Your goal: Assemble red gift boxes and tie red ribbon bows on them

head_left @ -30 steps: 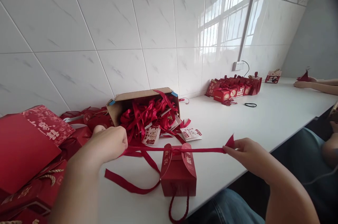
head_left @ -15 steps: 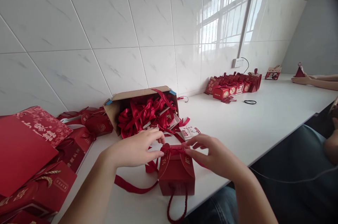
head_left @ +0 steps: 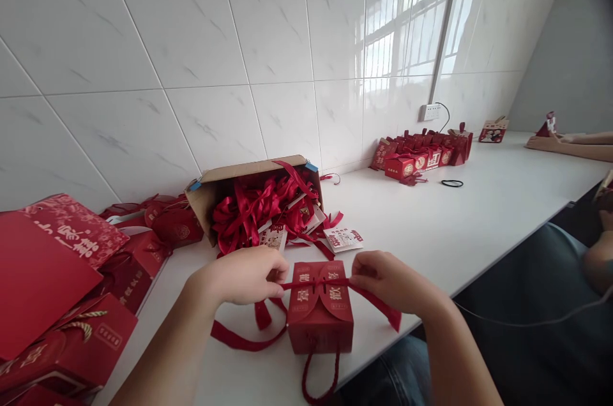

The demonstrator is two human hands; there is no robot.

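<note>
A red gift box (head_left: 320, 323) with gold characters and a dark red cord handle (head_left: 320, 390) stands on the white table in front of me. Across its top runs a red ribbon (head_left: 330, 282), passing over the meeting flaps and drawn out to both sides. My left hand (head_left: 256, 275) pinches one side of the ribbon, left of the box. On the other side my right hand (head_left: 383, 278) has its fingers closed on the opposite length. One ribbon tail droops below my right hand, and another curls on the table at left.
Behind the gift box, a cardboard box (head_left: 201, 208) lies on its side, full of red ribbons and tags. A printed card (head_left: 345, 238) rests beside it. Red boxes (head_left: 71, 342) crowd the left; more (head_left: 412, 160) line the wall. At far right, another person's hands (head_left: 546, 143) hold a small red item.
My hands have moved apart, pulling the ribbon straight across the box. The flaps now lie flat, and the lettering on top shows. The other person's hands at far right have shifted slightly.
</note>
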